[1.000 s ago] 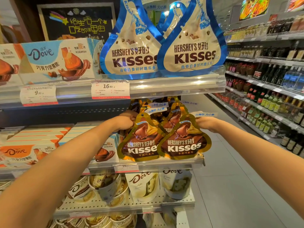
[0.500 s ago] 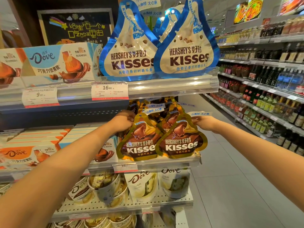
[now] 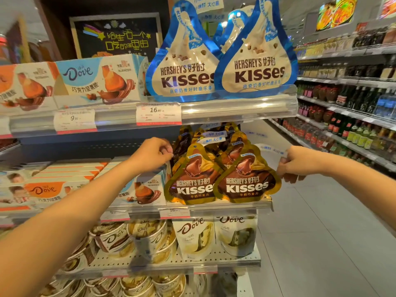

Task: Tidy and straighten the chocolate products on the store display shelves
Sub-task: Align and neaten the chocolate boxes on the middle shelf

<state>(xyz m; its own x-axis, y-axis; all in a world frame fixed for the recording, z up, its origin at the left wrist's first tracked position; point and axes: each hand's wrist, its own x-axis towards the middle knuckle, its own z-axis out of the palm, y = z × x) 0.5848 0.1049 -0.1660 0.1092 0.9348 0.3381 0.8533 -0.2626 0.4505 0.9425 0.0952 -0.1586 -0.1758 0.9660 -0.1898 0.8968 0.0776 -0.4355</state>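
Brown Kisses pouches [image 3: 222, 179]: between hands, standing on middle shelf lip [image 3: 235, 207]. Likely light, floppy, slick foil; grip side edges.
Left hand [image 3: 153, 154]: curled, pinching left pouch edge.
Right hand [image 3: 294, 162]: closed on right pouch edge.

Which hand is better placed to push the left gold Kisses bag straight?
Left. The left hand is already at the upper edge of the left gold Kisses bag. The right hand is on the far side, beside the right gold bag.
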